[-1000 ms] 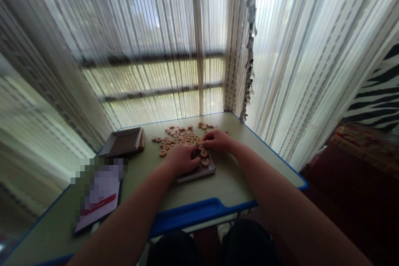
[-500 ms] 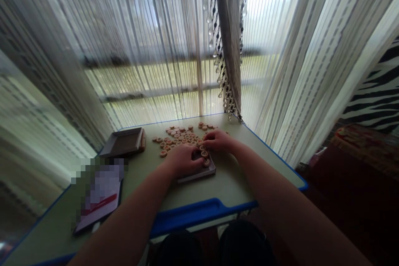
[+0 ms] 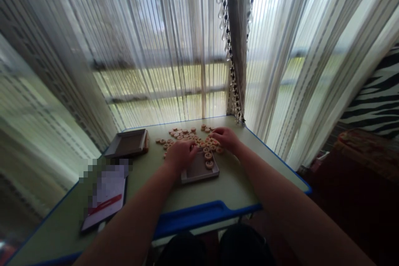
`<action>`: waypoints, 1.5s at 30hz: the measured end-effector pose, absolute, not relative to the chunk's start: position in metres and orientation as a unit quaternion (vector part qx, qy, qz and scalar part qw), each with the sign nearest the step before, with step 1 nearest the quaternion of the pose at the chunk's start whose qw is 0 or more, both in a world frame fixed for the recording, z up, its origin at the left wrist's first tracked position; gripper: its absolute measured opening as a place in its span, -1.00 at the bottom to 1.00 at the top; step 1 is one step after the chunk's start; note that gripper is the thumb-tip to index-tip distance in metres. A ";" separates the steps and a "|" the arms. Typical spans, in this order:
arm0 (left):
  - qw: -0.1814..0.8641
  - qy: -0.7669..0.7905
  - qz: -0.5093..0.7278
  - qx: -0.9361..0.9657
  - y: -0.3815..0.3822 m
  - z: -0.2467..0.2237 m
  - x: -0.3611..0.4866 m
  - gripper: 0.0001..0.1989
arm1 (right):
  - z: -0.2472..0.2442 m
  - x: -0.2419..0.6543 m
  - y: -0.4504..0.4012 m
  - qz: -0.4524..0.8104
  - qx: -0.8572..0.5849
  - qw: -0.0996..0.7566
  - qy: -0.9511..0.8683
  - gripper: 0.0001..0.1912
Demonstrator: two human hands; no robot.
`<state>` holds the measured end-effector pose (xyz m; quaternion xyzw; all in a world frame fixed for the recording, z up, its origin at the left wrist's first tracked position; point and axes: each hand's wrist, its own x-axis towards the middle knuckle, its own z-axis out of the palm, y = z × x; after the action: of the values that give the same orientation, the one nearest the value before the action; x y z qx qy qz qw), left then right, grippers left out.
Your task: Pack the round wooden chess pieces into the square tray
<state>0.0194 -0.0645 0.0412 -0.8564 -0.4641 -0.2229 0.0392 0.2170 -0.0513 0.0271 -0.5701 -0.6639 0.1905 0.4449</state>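
Observation:
Many round wooden pieces [image 3: 179, 135] lie spread over the pale green table [image 3: 237, 178]. A shallow box [image 3: 199, 179] sits in front of them, with several pieces in a row along its right side. My left hand [image 3: 182, 153] is over the box's left back part, its fingers curled; whatever they hold is hidden. My right hand [image 3: 225, 138] is at the right edge of the pieces, thumb and fingers drawn together over them. What is between its fingertips is too small to make out.
Another shallow box [image 3: 129, 143] rests at the back left on something brown. Nearer stands a partly blurred flat tablet-like thing [image 3: 107, 199] with a red mark. Curtains [image 3: 174, 50] hang behind the table, and a blue tray edge [image 3: 193, 216] runs along its front.
My left hand has drawn back from the row of pieces in the box, uncovering its inside. My right hand has moved off the box's back corner to the right. The view has shifted slightly.

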 end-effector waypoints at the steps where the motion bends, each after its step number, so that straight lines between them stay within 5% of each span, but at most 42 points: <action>1: 0.043 -0.466 -0.240 -0.850 -0.063 0.041 0.019 -0.71 | 0.029 0.217 -0.053 0.162 -0.580 0.455 -0.656 -0.70; 8: 0.041 -0.480 -0.313 -0.818 -0.056 0.042 0.013 -0.75 | 0.033 0.229 -0.053 -0.053 -0.656 0.445 -0.607 -0.72; 19: 0.049 -0.474 -0.273 -0.836 -0.059 0.045 0.012 -0.73 | 0.012 0.242 -0.040 0.004 -0.807 0.220 -0.548 -0.57; 45: 0.060 -0.446 -0.230 -0.863 -0.059 0.041 0.012 -0.71 | 0.016 0.241 -0.042 -0.003 -0.770 0.225 -0.597 -0.61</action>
<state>0.0122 -0.0586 0.0413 -0.8629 -0.4462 -0.2296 0.0603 0.2414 -0.0416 0.0163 -0.7704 -0.5966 -0.0029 0.2251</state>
